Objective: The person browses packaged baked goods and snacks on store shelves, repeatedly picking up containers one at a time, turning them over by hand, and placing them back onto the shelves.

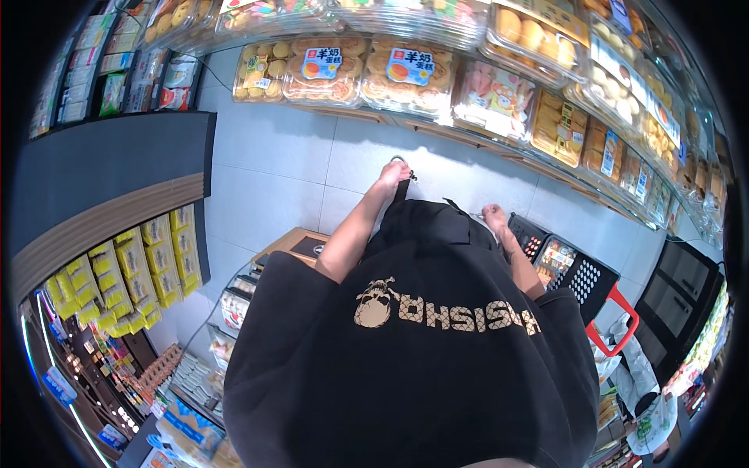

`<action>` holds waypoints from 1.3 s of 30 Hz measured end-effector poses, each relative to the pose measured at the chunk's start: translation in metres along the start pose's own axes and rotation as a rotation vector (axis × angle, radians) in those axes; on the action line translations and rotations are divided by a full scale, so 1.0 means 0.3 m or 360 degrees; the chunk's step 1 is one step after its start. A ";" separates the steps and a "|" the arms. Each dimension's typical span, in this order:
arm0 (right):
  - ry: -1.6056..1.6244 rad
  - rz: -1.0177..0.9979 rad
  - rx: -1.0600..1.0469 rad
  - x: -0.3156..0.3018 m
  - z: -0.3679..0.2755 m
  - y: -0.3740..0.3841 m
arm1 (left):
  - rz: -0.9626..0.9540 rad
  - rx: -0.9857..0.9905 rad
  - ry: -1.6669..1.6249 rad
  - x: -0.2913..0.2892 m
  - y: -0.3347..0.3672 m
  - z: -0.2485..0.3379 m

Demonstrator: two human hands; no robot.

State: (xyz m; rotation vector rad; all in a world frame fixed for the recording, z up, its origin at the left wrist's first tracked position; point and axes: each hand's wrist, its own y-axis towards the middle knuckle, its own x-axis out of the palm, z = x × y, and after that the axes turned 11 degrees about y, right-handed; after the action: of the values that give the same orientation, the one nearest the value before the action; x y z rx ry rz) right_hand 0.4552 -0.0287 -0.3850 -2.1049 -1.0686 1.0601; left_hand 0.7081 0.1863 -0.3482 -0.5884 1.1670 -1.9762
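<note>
My left hand (395,175) reaches forward over the floor, its fingers closed on a black strap (402,189). A small dark ring (399,159) shows at the fingertips. Between my arms sits black fabric (425,222); whether it is a bag or clothing I cannot tell. Lower and to the right, my right hand (493,215) is closed beside this fabric, and anything in its fingers is too small to make out. Beyond my right forearm is a black shopping basket (589,282) with a red handle (622,318). A clear package of food (556,261) lies inside it.
Across the front and right runs a shelf edge (390,117) with clear boxes of cakes (324,70). At left stands a dark counter (117,168) with yellow packets (117,273) hanging below. A wooden-edged stand (290,242) is near my left elbow. Another person (651,413) is at lower right.
</note>
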 end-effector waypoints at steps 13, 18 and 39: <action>0.1816 -0.0562 0.0356 0.261 -0.947 0.067 | 0.0037 0.0097 -0.0952 -0.310 0.143 0.432; 0.1879 -0.0471 0.0377 0.277 -0.939 0.111 | -0.0058 0.0206 -0.0830 -0.292 0.143 0.437; 0.1339 -0.0788 -0.0376 0.149 -0.913 -0.314 | -0.0258 0.0359 0.0489 -0.442 -0.277 0.468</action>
State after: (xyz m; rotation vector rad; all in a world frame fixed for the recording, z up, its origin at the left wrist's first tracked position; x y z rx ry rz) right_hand 0.6622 0.0276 -0.1852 -1.9722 -1.1820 -0.2018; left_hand 0.8562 0.2414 -0.2099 -0.2759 1.0789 -2.3609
